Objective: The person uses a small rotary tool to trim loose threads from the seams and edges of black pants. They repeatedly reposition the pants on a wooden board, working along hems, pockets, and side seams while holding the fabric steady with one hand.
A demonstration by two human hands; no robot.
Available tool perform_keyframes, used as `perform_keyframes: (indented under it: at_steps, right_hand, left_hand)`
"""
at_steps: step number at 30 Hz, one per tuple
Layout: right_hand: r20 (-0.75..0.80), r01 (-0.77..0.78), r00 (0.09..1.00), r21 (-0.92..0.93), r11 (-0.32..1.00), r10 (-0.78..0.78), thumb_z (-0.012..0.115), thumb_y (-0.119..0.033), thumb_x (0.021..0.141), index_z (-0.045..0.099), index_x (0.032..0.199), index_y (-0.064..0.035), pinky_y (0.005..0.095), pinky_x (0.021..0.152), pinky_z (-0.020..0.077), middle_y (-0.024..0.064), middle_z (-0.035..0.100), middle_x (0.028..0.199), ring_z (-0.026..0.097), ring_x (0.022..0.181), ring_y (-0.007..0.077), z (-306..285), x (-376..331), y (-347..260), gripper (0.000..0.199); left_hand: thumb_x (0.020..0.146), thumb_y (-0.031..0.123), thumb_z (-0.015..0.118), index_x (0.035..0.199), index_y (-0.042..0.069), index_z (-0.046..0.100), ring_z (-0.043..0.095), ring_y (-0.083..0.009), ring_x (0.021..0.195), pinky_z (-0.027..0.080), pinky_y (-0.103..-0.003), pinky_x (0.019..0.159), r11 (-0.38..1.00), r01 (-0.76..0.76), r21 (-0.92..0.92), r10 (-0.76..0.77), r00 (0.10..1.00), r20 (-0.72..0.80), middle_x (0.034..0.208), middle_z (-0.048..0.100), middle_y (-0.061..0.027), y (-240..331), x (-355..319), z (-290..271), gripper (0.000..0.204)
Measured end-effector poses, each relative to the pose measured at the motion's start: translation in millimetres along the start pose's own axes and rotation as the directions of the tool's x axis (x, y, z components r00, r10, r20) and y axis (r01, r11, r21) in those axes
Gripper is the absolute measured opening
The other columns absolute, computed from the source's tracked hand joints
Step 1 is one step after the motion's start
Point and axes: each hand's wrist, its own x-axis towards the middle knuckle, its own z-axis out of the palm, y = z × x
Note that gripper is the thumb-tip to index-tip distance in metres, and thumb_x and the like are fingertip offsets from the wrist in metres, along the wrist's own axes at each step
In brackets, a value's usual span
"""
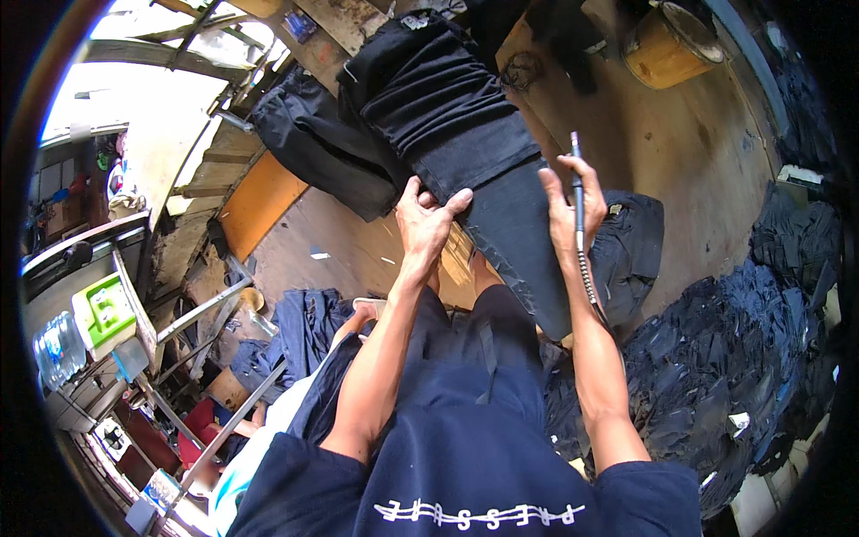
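Observation:
A pair of black trousers [510, 215] is spread in front of me, bunched in folds toward its far end, with one leg hanging down toward my lap. My left hand [425, 219] is closed on the left edge of the cloth, thumb on top. In my right hand [573, 206] is a slim pen-shaped rotary tool [579, 192], its pinkish tip pointing away from me. A spring-sleeved cable runs from it down along my forearm. The tip is apart from the trousers. Another dark garment [322, 148] lies just left of them.
A folded dark garment [631, 237] lies right of my right hand. Beyond stands a yellowish bucket [667, 54]. A large heap of dark clothing [716, 358] fills the lower right. At left are metal rails, a green-and-white container [106, 309] and a water bottle [58, 349]. Another person sits at lower left.

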Motion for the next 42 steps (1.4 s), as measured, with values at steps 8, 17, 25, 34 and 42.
perform_keyframes:
  at_steps: [8,17,25,34,42]
  right_hand:
    - [0.188,0.062,0.976,0.238,0.969,-0.109,0.071,-0.012,0.101,0.071,0.13,0.0034,0.0405,0.096,0.0626,0.0205,0.08,0.112,0.08,0.106,0.0307,21,-34,-26,0.032]
    - [0.323,0.384,0.843,0.2,0.901,-0.431,0.074,-0.004,0.084,0.078,0.107,0.0062,0.0551,0.103,0.0621,0.0234,0.08,0.1,0.08,0.106,0.0395,32,-44,-32,0.026]
    - [0.372,0.388,0.82,0.198,0.9,-0.436,0.078,-0.003,0.083,0.079,0.109,0.0037,0.0545,0.103,0.0626,0.019,0.08,0.101,0.08,0.107,0.0387,37,-50,-31,0.027]
    - [0.43,0.378,0.802,0.17,0.91,-0.414,0.081,-0.003,0.082,0.08,0.109,0.0024,0.0537,0.104,0.0626,0.018,0.08,0.103,0.08,0.109,0.0377,37,-49,-33,0.027]
    - [0.399,0.376,0.821,0.16,0.913,-0.408,0.079,-0.003,0.082,0.08,0.109,0.0028,0.0534,0.103,0.0632,0.0184,0.08,0.102,0.08,0.109,0.038,37,-52,-31,0.028]
  left_hand:
    - [0.079,0.024,0.1,0.092,-0.003,0.068,0.069,-0.0108,0.068,0.055,-0.027,0.062,0.968,-0.203,0.147,0.195,0.979,0.065,0.074,0.073,-0.0059,-6,15,-21,0.043]
    - [0.085,0.001,0.093,0.093,0.001,0.066,0.065,-0.0037,0.077,0.054,-0.019,0.068,0.964,-0.017,-0.264,0.092,0.958,0.273,0.085,0.07,-0.0007,-26,33,-37,0.028]
    - [0.085,-0.001,0.093,0.102,-0.002,0.071,0.069,-0.006,0.083,0.057,-0.019,0.073,0.951,-0.038,-0.306,0.131,0.948,0.29,0.089,0.072,-0.0025,-37,37,-39,0.028]
    - [0.085,0.0,0.093,0.1,-0.001,0.071,0.068,-0.0056,0.081,0.055,-0.019,0.069,0.958,-0.026,-0.284,0.111,0.951,0.287,0.088,0.072,-0.0032,-38,38,-38,0.027]
    - [0.085,0.001,0.093,0.104,-0.001,0.073,0.067,-0.0048,0.081,0.054,-0.018,0.069,0.97,-0.075,-0.23,0.14,0.95,0.278,0.089,0.073,-0.0037,-40,39,-39,0.028]
